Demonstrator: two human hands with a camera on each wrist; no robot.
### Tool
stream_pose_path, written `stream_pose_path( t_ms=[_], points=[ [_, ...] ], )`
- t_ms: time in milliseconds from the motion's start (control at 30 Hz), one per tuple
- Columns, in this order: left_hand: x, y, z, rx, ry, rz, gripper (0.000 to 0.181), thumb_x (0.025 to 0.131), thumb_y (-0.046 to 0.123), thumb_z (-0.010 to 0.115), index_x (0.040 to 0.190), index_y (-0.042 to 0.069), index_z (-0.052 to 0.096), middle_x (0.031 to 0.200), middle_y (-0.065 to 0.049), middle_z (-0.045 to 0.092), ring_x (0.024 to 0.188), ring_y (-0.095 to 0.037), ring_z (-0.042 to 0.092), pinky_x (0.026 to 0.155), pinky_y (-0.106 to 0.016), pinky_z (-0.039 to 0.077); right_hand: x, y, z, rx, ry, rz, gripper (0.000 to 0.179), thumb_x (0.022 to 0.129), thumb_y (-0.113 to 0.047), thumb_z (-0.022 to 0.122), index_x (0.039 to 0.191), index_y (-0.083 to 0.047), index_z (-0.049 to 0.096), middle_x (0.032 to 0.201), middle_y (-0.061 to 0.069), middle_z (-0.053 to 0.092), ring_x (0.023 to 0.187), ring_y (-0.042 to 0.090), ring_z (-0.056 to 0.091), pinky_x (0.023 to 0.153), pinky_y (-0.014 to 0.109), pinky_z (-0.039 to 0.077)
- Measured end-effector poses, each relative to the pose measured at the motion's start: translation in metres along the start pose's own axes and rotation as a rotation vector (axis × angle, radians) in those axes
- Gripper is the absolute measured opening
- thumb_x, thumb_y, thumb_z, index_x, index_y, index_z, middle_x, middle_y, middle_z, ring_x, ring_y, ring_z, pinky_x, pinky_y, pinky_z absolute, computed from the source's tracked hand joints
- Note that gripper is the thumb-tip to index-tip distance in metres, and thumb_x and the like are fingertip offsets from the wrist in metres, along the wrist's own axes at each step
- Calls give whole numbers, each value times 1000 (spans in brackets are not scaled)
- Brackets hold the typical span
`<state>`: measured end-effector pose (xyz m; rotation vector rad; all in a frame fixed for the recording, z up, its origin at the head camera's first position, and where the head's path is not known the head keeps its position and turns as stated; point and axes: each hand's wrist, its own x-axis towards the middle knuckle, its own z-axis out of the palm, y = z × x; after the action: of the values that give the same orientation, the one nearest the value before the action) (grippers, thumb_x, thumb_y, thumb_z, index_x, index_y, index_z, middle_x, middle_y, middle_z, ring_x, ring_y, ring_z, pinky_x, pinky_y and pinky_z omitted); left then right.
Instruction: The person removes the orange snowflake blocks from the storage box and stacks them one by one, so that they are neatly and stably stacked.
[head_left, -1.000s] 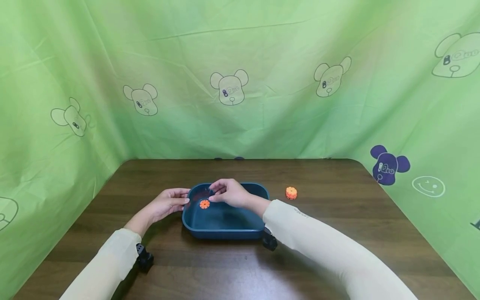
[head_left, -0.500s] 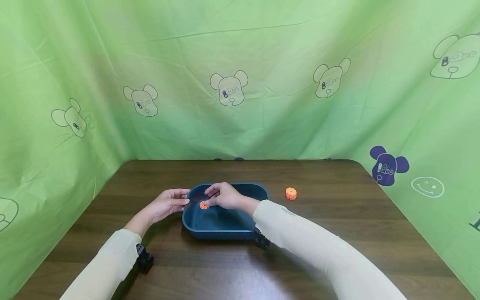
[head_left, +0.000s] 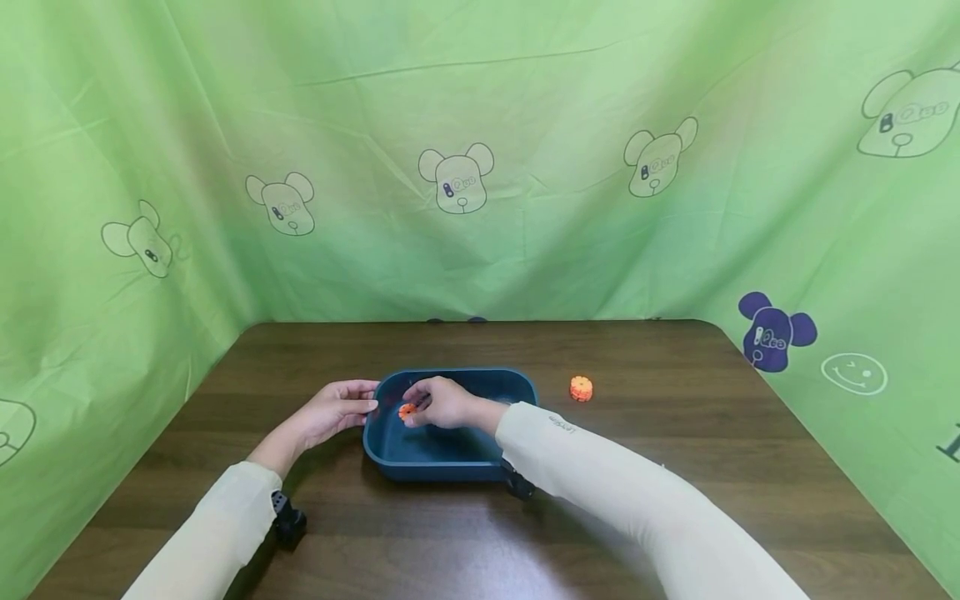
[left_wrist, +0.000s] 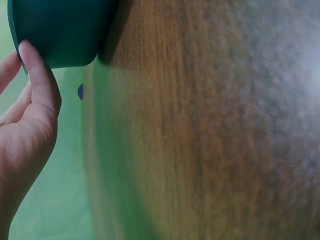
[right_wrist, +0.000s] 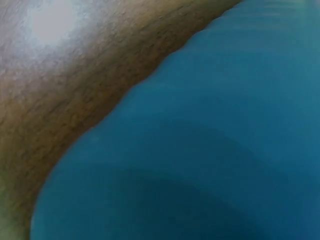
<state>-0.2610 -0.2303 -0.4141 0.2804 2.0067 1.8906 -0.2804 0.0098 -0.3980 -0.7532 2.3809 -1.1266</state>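
My left hand (head_left: 336, 408) pinches the left rim of a dark blue rectangular basin (head_left: 450, 472). In the left wrist view, the thumb of the left hand (left_wrist: 35, 107) lies against the outer wall of the basin (left_wrist: 65, 32). Inside the basin near its left end is an orange notched disc (head_left: 407, 412), partly covered by my fingers. My right hand (head_left: 444, 403) reaches down into the basin, with curled fingers and thumb around this disc. Blue basin wall (right_wrist: 210, 150) fills much of the right wrist view, where the right fingers do not show.
A short stack of orange notched discs (head_left: 581, 388) stands on the brown wooden table (head_left: 420, 542), right of the basin. Green printed cloth (head_left: 525, 108) hangs behind and at both sides of the table.
The right hand has moved left and lower inside the basin, and its fingers have closed in around the orange disc. The left hand stays on the rim.
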Motion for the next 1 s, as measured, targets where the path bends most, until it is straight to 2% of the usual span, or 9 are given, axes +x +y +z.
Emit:
stream_pose_path(
  t_ms=[200, 467, 700, 1000],
  points=[
    [-2, 1, 0, 8, -5, -2, 51, 98, 7, 57, 140, -13, 38, 118, -12, 62, 96, -17, 62, 83, -27, 53, 1, 1, 3, -63, -54, 18, 46, 88, -17, 74, 131, -9, 59, 118, 5, 62, 98, 15, 61, 88, 32, 50],
    [-2, 0, 1, -2, -10, 6, 50, 98, 7, 57, 140, -14, 38, 123, -16, 61, 93, -15, 62, 82, -28, 53, 2, 1, 5, -128, -58, 36, 48, 89, -21, 73, 134, -12, 59, 120, 3, 60, 94, 14, 58, 89, 33, 48],
    [0, -2, -1, -5, -3, 3, 51, 98, 7, 57, 141, -13, 38, 123, -15, 60, 93, -15, 62, 81, -28, 53, 3, 3, 5, -129, -57, 20, 44, 88, -14, 73, 130, -9, 61, 119, 2, 60, 94, 14, 56, 89, 31, 48],
    [0, -3, 0, -2, 1, 13, 52, 98, 6, 57, 141, -14, 37, 126, -19, 58, 94, -15, 63, 80, -28, 53, 1, 6, 3, -106, -63, 25, 40, 85, 2, 72, 124, -7, 65, 110, 1, 62, 86, 15, 57, 80, 26, 50]
  ],
)
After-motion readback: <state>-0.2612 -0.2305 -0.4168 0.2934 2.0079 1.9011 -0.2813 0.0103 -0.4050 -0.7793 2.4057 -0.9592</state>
